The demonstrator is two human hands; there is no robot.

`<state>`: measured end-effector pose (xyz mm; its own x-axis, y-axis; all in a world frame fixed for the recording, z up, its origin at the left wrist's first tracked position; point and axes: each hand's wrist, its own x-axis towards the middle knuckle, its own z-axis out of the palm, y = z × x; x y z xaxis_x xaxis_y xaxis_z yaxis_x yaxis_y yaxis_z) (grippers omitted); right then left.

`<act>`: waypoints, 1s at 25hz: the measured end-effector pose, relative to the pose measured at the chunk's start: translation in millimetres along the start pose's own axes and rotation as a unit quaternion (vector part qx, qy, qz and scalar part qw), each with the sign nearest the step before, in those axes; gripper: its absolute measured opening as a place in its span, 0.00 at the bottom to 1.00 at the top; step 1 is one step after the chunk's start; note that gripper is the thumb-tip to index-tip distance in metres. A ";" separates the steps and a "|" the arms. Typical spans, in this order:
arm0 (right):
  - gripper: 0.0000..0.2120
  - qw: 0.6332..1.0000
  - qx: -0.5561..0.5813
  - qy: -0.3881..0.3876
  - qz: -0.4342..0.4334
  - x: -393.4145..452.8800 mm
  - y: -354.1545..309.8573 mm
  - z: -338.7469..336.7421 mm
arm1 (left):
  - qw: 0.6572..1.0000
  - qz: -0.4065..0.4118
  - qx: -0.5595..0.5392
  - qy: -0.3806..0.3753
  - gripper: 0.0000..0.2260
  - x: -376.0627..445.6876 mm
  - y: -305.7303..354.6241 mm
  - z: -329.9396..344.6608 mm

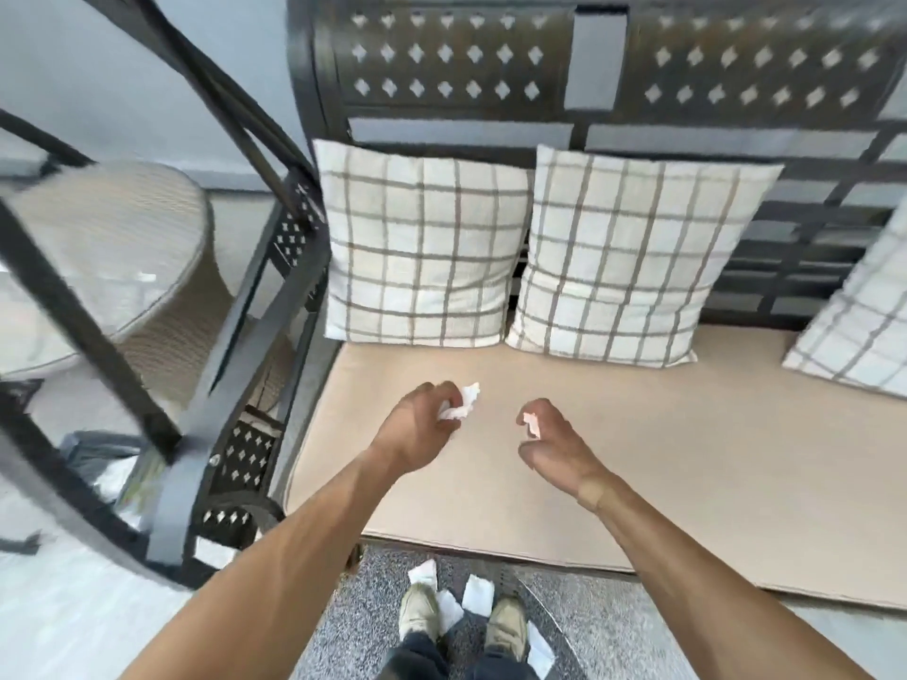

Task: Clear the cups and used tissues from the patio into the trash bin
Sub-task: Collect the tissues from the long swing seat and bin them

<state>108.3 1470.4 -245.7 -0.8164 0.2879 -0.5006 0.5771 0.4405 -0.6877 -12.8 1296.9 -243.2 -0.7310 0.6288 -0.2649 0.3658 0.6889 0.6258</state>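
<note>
Both my hands are held over the beige seat cushion (638, 458) of a black metal bench. My left hand (417, 429) is shut on a crumpled white tissue (461, 404) that sticks out past my fingers. My right hand (554, 444) pinches a small pinkish-white scrap of tissue (531, 424) between thumb and fingertips. On the speckled floor by my shoes lie several flat white tissues (477, 595). A bin with a dark liner (93, 454) shows at the lower left behind the bench arm, partly hidden. No cups are in sight.
Two checked pillows (422, 257) lean on the bench back, and a third (864, 326) lies at the right edge. The black metal bench arm (235, 385) stands to my left. Beyond it is a round wicker table with a glass top (113, 257).
</note>
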 end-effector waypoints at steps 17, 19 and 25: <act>0.12 0.944 -0.091 -0.119 -0.295 -163.7 -251.9 254.4 | 0.937 -0.213 -0.151 0.231 0.21 -416.1 -176.7 -162.3; 0.10 0.933 -0.124 -0.111 -0.318 -188.6 -275.5 292.7 | 0.920 -0.218 -0.166 0.279 0.19 -466.3 -194.4 -173.4; 0.12 0.873 -0.178 -0.140 -0.432 -282.4 -359.0 435.6 | 0.835 -0.277 -0.223 0.419 0.13 -641.6 -257.4 -212.6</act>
<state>141.5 860.6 -86.4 -0.8778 -0.4786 -0.0196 -0.3347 0.6420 -0.6898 239.6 639.5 -78.4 -0.9315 -0.3451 -0.1149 -0.2775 0.4700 0.8379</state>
